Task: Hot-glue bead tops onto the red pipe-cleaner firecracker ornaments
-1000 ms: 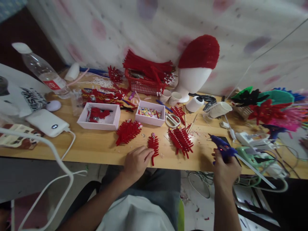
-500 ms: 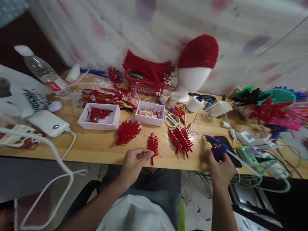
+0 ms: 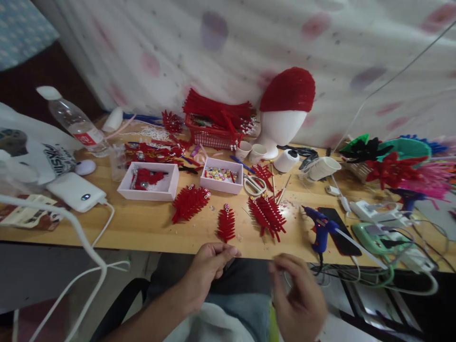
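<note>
My left hand [image 3: 208, 267] hovers just off the front edge of the wooden table [image 3: 142, 225], its fingertips pinched together; whether anything is between them I cannot make out. My right hand [image 3: 298, 295] is lower and to the right, blurred by motion, with loosely spread fingers that hold nothing. A single red feather-shaped ornament [image 3: 226, 223] lies on the table right above my left hand. The blue glue gun [image 3: 319, 229] rests on the table to the right, apart from both hands.
Two piles of red ornaments [image 3: 188, 202] [image 3: 267, 213], a pink box [image 3: 149, 181], a bead box [image 3: 221, 175] and scissors [image 3: 254, 183] sit mid-table. Behind stand a red basket [image 3: 213, 134] and a foam head [image 3: 281, 124]. A power bank [image 3: 76, 192], phone [image 3: 338, 224] and cables flank them.
My right hand has set the glue gun down on the table and swung left and down. My left hand has come off the red ornament and drawn back off the table edge.
</note>
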Demonstrator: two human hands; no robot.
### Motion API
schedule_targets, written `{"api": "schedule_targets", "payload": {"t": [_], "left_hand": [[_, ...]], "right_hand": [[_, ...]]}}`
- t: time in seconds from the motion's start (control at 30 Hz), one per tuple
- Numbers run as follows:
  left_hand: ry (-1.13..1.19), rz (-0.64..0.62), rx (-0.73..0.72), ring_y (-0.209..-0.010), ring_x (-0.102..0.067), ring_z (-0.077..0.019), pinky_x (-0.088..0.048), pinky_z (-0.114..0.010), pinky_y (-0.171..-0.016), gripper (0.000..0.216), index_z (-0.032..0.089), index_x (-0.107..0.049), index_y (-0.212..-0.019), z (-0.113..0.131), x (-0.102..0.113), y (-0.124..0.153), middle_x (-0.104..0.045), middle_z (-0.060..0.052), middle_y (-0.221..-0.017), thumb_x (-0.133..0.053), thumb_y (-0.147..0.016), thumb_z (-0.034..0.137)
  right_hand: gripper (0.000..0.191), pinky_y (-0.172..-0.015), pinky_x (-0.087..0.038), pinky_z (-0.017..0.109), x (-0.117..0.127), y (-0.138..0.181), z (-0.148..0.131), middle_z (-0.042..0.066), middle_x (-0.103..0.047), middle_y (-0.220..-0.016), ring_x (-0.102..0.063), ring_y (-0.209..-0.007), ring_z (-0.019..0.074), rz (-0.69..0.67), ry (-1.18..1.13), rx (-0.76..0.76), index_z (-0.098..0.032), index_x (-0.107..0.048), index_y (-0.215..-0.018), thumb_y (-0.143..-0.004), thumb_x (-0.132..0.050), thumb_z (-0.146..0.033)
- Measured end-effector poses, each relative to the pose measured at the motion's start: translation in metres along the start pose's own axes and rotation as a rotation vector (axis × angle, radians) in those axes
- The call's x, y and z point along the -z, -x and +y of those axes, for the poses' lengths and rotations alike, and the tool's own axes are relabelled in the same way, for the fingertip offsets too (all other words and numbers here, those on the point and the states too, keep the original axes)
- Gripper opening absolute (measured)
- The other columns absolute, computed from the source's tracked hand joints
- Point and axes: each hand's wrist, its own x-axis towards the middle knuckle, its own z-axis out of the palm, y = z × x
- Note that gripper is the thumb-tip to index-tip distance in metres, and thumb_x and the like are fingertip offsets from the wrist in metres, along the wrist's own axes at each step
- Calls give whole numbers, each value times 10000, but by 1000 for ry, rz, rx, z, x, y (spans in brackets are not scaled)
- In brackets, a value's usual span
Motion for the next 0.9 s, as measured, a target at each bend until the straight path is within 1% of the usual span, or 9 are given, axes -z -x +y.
{"api": "schedule_targets", "payload": {"t": [0.07, 0.13, 0.27, 0.47, 0.57, 0.67, 0.77, 0.83, 0.9], "left_hand": [[8, -16, 9, -479, -148, -48, -76, -257, -472, 509, 122, -668, -752, -2, -2, 1, -270, 111, -518, -824, -626, 589], [49, -40, 24, -486, -145, -50, -77, -257, -476, 504, 140, -611, -698, -2, -3, 3, -262, 111, -527, -824, -625, 591], [140, -41, 57, -497, -132, -56, -71, -259, -484, 523, 173, -509, -635, 2, -2, 5, -238, 114, -528, -842, -602, 574], [46, 57, -23, -490, -156, -57, -96, -254, -483, 514, 167, -538, -599, 5, -2, -1, -252, 105, -520, -816, -604, 599], [-86, 102, -163, -495, -279, -73, -206, -234, -482, 474, 160, -591, -603, 3, 2, -7, -377, 70, -524, -746, -703, 597], [-316, 117, -360, -596, -489, -125, -374, -241, -577, 413, 160, -658, -651, 1, 10, -14, -567, 12, -608, -631, -855, 518], [-754, 203, -647, -717, -610, -168, -441, -265, -670, 334, 174, -745, -832, -3, 22, -18, -690, -36, -754, -520, -968, 381], [-1084, 294, -856, -732, -632, -173, -451, -270, -675, 290, 191, -760, -972, -6, 28, -22, -706, -52, -782, -497, -992, 313], [-1328, 343, -977, -713, -632, -172, -456, -267, -653, 254, 196, -750, -1039, -10, 32, -27, -693, -52, -747, -518, -987, 285]], "right_hand": [[173, -769, -550, 307, -16, -4, -15, 55, -692, -976, -670, -886, 187, -210, -102, 49, -245, -683, -1009, -870, -648, -147], [186, -772, -566, 293, -28, -9, -24, 48, -704, -974, -683, -882, 175, -293, -165, 44, -254, -687, -1014, -887, -623, -135], [149, -721, -568, 264, -39, -15, -27, 26, -713, -886, -689, -810, 157, -279, -220, 20, -242, -704, -908, -881, -622, -119], [219, -769, -561, 321, -46, -20, -25, 26, -728, -863, -671, -832, 175, -271, -200, 105, -258, -723, -923, -876, -609, -77], [225, -750, -542, 315, -52, -21, -25, 31, -724, -867, -654, -823, 168, -275, -205, 97, -244, -713, -905, -888, -576, -66], [164, -722, -528, 300, -60, -25, -20, 29, -709, -835, -651, -792, 163, -301, -246, -29, -222, -685, -832, -889, -581, -109], [89, -725, -529, 297, -69, -32, -7, 21, -698, -800, -653, -764, 162, -288, -276, -156, -210, -663, -801, -870, -617, -178], [75, -729, -526, 298, -76, -38, 3, 19, -701, -800, -649, -759, 161, -241, -224, -155, -210, -670, -816, -868, -615, -208], [102, -729, -519, 299, -84, -44, 11, 19, -709, -802, -645, -758, 162, -204, -141, -105, -215, -685, -824, -873, -596, -218]]}}
